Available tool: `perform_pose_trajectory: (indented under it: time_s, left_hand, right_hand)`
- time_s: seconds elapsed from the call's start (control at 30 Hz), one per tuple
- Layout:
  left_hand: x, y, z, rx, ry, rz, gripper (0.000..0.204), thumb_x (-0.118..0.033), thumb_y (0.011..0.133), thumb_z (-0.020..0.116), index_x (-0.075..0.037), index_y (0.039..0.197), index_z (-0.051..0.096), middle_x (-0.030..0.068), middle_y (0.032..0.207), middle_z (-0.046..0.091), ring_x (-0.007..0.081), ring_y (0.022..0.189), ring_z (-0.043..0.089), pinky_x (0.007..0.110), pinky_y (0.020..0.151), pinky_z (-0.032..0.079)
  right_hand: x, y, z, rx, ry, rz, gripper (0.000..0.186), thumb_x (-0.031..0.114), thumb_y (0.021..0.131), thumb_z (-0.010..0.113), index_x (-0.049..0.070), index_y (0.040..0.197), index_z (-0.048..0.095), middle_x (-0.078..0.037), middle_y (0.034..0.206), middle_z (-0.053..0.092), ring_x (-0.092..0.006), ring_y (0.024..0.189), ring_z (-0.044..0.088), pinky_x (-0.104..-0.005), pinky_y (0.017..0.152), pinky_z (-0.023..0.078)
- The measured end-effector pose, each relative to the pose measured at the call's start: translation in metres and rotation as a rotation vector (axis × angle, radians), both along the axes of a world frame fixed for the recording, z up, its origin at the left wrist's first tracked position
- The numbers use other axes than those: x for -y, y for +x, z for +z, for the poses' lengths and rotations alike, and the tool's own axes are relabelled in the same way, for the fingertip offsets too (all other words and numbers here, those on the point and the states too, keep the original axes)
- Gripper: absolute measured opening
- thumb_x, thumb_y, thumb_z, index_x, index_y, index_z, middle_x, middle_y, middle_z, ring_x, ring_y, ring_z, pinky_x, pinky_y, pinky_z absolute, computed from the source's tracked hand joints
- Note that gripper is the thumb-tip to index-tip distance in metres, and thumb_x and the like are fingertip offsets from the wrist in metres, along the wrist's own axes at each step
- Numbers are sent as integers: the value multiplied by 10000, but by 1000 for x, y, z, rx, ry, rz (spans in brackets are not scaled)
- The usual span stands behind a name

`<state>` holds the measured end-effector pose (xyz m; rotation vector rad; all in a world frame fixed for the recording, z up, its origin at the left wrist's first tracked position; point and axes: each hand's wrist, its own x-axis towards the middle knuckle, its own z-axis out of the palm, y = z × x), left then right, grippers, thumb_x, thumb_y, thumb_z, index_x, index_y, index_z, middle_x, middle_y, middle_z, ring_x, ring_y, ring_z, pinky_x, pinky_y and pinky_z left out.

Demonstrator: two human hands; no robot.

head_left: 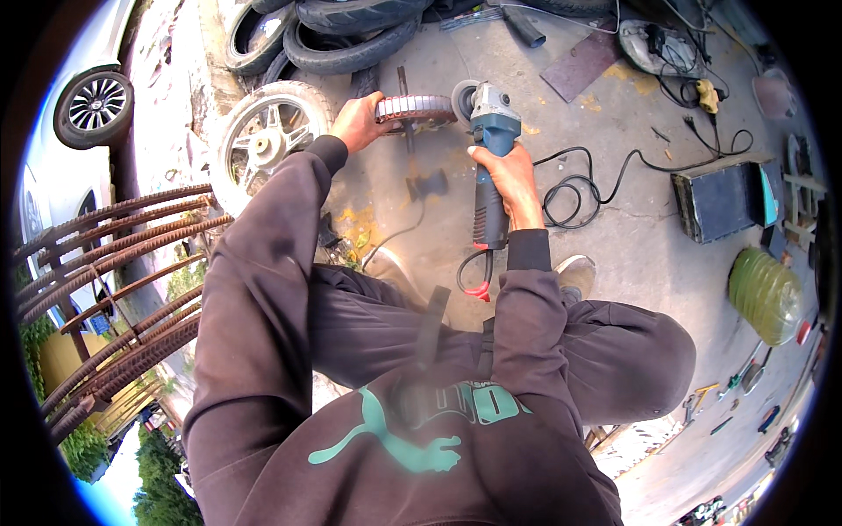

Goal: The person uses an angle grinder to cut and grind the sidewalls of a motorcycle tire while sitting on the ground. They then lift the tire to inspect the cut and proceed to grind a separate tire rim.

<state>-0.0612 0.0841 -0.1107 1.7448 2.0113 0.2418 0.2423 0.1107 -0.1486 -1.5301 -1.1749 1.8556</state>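
Observation:
My left hand (358, 123) is closed on the left edge of what looks like a hub-motor stator (417, 108), a ring with a silvery rim and red-brown edges. A thin shaft (403, 81) stands out of it. My right hand (513, 180) is wrapped round the body of a blue and black angle grinder (496, 131), its head pointing away from me. The grinder's disc (463, 99) is at the stator's right edge; whether they touch, I cannot tell. A spoked wheel rim (265, 147) lies beside my left hand.
Old tyres (351, 54) are piled at the far side. Bent rebar (123, 241) juts in from the left. The black power cord (586, 188) loops over the concrete at right, near an open dark box (715, 206) and a jug of yellow-green liquid (765, 294).

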Motion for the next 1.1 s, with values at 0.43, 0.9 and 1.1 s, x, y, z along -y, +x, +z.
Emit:
perform_pose_trajectory:
  time_s: [0.43,0.9,1.1]
  left_hand:
    - [-3,1,-1,-6,18,-28,391,-264,818,855,-4,1014,639,236,888,712,429,894,700,475,776,541]
    - [-6,4,-1,-38,0,-47,403,-252,819,855,-2,1054,644,240,890,715,430,896,705,459,775,549]
    - [-8,6,-4,-51,18,-62,409,-270,815,861,-2,1033,643,240,879,713,433,890,703,471,772,545]
  right_hand:
    - [4,-3,13,26,53,14,422,233,773,843,-14,1050,643,-68,873,678,-152,720,636,-331,649,515]
    - [5,-2,30,123,32,55,528,299,740,829,-34,1125,688,-180,1063,750,-270,982,723,-385,881,554]
    - [6,-2,35,143,28,65,538,307,741,829,-35,1130,683,-187,1066,747,-270,983,723,-386,881,555]
